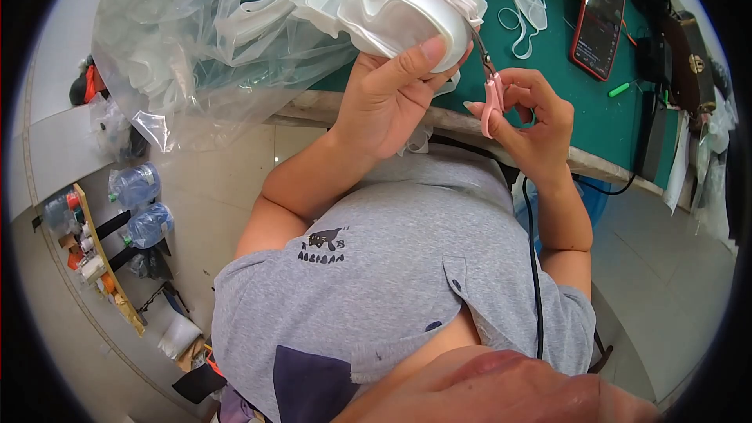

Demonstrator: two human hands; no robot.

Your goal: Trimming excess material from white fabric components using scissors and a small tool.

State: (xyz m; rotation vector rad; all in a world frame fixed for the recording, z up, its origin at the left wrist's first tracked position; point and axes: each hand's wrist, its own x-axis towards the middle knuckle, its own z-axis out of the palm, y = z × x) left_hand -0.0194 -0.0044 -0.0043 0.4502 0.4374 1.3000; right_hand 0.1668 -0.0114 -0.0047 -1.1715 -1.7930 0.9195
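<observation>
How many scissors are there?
1 pair I can see: the pink scissors in the right hand, blades by the white piece in the left hand. Others may be hidden in the clutter.

Table (552,82): in front of the person (423,235)
Cup piece (407,27): in the left hand (388,102), over the table
Scissors (493,102): in the right hand (544,117), with the blades by the right side of the cup piece
Bag (211,63): on the table, left of the cup piece, and hanging over the front edge
Straps (523,19): on the table, between the cup piece and the phone
Phone (598,23): on the table, right of the straps
Stick (619,89): on the table, just nearer to the person than the phone
Two bottles (149,225): left of the person, next to each other
</observation>
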